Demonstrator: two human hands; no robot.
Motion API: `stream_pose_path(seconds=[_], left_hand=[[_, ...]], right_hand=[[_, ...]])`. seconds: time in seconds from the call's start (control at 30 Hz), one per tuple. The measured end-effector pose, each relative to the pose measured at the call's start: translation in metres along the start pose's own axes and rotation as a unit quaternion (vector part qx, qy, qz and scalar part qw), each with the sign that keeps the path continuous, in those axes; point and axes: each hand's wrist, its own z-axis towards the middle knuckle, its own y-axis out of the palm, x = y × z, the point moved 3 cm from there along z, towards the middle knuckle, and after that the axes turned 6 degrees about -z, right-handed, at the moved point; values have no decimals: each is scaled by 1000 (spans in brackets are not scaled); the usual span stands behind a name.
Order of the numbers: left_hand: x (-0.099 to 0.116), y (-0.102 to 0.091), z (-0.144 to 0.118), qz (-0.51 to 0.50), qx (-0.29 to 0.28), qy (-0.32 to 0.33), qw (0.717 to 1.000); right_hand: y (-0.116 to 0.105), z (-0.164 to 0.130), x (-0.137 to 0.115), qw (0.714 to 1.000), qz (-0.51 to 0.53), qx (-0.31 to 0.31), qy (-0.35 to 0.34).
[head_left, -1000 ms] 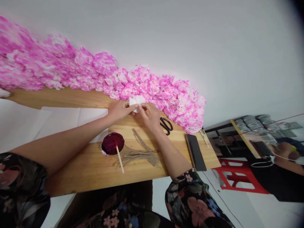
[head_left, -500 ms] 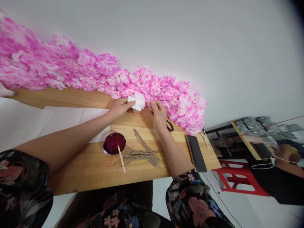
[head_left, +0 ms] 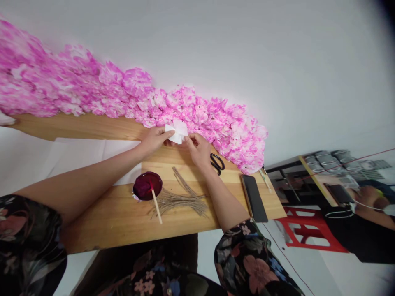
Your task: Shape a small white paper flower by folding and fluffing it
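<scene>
A small white folded paper piece (head_left: 178, 132), its layers fanned like petals, is pinched between the thumb and fingers of my left hand (head_left: 154, 140). From the other side, my right hand (head_left: 199, 150) has its thumb and fingers closed on the piece's right edge. Behind both hands runs a long heap of pink-and-white paper flowers (head_left: 182, 102). Black-handled scissors (head_left: 217, 164) lie just right of my right wrist. Nearer to me is a bowl of dark red liquid (head_left: 142, 187) with a wooden stick (head_left: 156, 207) leaning in it. Thin brown stems (head_left: 182, 202) lie beside it.
White paper sheets (head_left: 83, 158) cover the left of the wooden table (head_left: 123, 226). A black phone (head_left: 254, 198) lies near the right edge. Beyond stand a red plastic stool (head_left: 311, 232) and another table, with a person's arm (head_left: 373, 213) at the far right.
My right hand has moved left, from a small gap away to the paper piece's edge. The white piece has turned and spread slightly. More of the scissors' handles now shows.
</scene>
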Motion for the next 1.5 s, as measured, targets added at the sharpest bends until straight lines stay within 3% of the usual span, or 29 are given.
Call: stream_pose_path(seconds=[0.17,0.47,0.83,1.07,1.23,1.4,1.5], left_hand=[[-1,0,1,-4,3,0,1000],[2,-2,1,-51,19,22,998],[3,0,0,-38,6,18,999],[0,0,1,-13,-14,8,1000],[-1,1,1,29,-38,5,999],[-2,4,1,41,-61,22,997],[-5,6,2,46,-66,21,997]], right_hand=[[-3,3,5,1000,-2,13,-2],[-7,4,4,994,65,72,54],[5,-1,-2,997,64,-15,39],[-5,4,4,992,74,58,85],[-10,2,-4,989,107,89,42],[-8,-1,-14,997,12,58,-54],[-5,-1,-13,996,-41,40,-62]])
